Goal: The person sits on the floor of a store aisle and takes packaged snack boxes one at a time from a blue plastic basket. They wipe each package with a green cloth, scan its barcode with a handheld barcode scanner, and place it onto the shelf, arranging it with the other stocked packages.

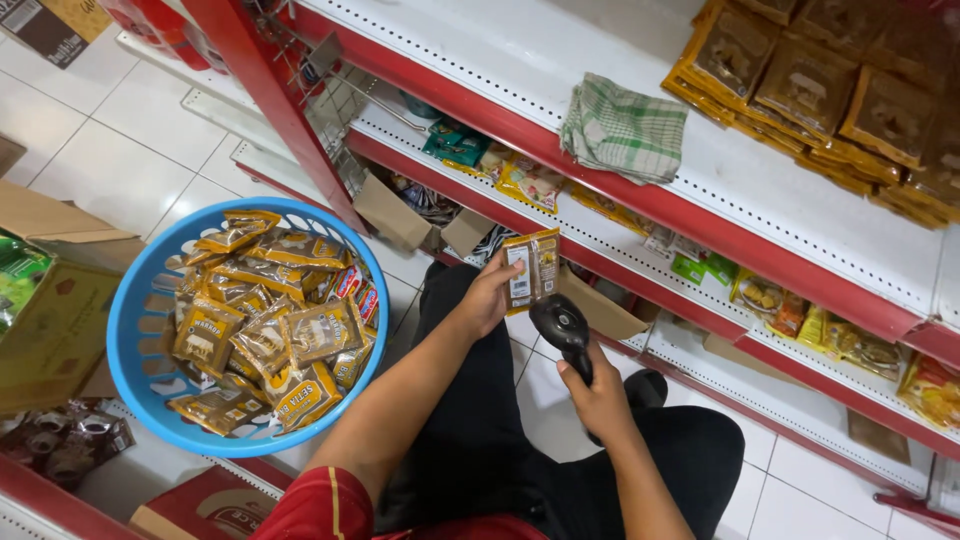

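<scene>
1. Pinching a small brown-and-gold packet [531, 270] with the left hand [487, 297], grip closed on the packet's left edge, thumb on the front, packet standing upright with its printed back toward the camera.
2. Clutching a black handheld scanner [562, 332] in the right hand [600, 398], grip wrapped around the handle, scanner head tilting up toward the lower edge of the packet, just beneath it and apart from it.
3. Hovering both hands over black-trousered legs, beside the red-edged white shelf [640, 200].
4. Sitting to the left, on the floor: a round blue basket [135, 330] heaped with matching brown-and-gold packets [265, 330].
5. Lying on the upper shelf board: a folded green-and-white checked cloth [623, 127], well apart from the hands.
6. Stacking up at the shelf's far right: rows of larger brown packs [820, 80] with orange borders.
7. Resting at the far left: an open cardboard box [50, 320], touching the basket's rim.
8. Showing at the bottom edge: a red sleeve [320, 505] on the left arm.
</scene>
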